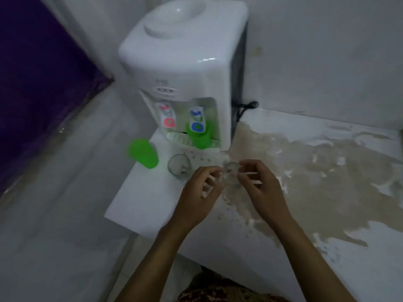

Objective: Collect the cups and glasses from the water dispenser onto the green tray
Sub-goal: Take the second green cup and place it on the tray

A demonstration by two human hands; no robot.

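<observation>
A white water dispenser (185, 68) stands on a white counter (148, 201). A green plastic cup (199, 135) sits under its blue tap. Another green cup (142, 153) rests near the counter's left edge. A clear glass (179, 166) stands in front of the dispenser. A second, smaller clear glass (230, 171) sits between my hands. My left hand (201, 192) and my right hand (259, 188) are at its two sides with fingers curled; whether they touch it is blurred. No green tray is in view.
The counter's right part (316, 171) is stained brown and peeling. A black cord (245, 106) hangs behind the dispenser by the white wall. A purple cloth (39, 83) hangs at left. The counter's edge drops off at lower left.
</observation>
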